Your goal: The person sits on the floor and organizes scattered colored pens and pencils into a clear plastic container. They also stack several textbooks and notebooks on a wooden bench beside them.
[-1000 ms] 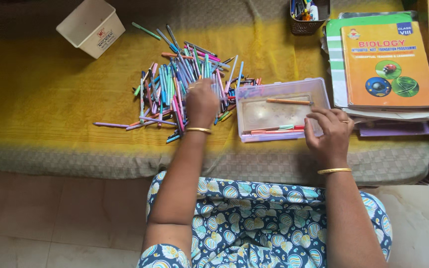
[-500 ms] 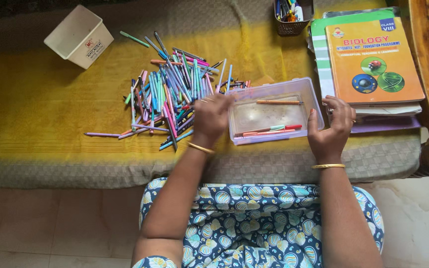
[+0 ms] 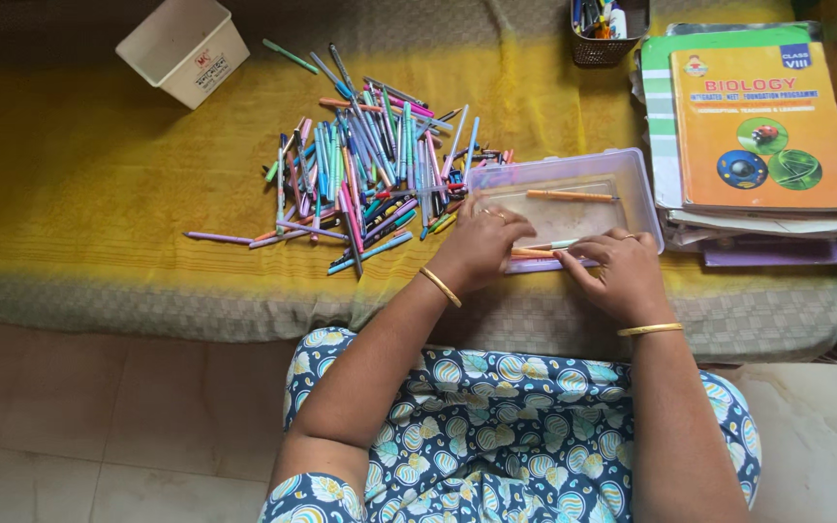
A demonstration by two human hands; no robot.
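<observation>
- Your left hand (image 3: pixel 481 242) and right hand (image 3: pixel 617 271) meet at the near edge of the clear box (image 3: pixel 573 208), fingers pinching pens (image 3: pixel 540 252) inside it.
- You are laying pens in the box; I judge the next move needs a reach to the pile (image 3: pixel 370 165) at mid-bed (image 3: pixel 99 174).

Both hands cover the near edge of the clear box (image 3: pixel 632 179); the pens beneath them are mostly hidden. The mesh holder (image 3: pixel 604 41) at the bed's far edge is cut by the frame top. Lower books (image 3: pixel 772 254) show only margins.
</observation>
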